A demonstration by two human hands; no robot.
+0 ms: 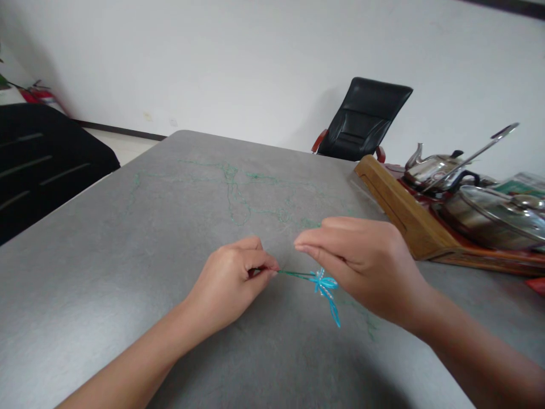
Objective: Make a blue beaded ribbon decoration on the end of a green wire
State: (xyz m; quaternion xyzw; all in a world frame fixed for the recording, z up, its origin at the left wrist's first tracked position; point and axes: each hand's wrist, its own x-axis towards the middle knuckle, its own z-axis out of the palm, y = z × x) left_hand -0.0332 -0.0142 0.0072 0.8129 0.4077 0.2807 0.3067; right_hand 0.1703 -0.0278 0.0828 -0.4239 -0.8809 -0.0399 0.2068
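A blue beaded flower (325, 285) with thin petals hangs at the right end of a green stem (293, 274). My left hand (238, 278) pinches the stem's left end between thumb and fingertips. To the upper right of the flower is my right hand (357, 261), its thumb and fingers pressed together; anything between them is too small to make out. Tangled green thread (232, 176) lies across the grey table (170, 238), beyond both hands, and some of it shows below my right hand.
A wooden tray (409, 210) at the right holds a metal teapot (434, 167) and a lidded pan (498, 216). Behind the table stands a black chair (361, 119). Dark furniture (46, 165) is at the left.
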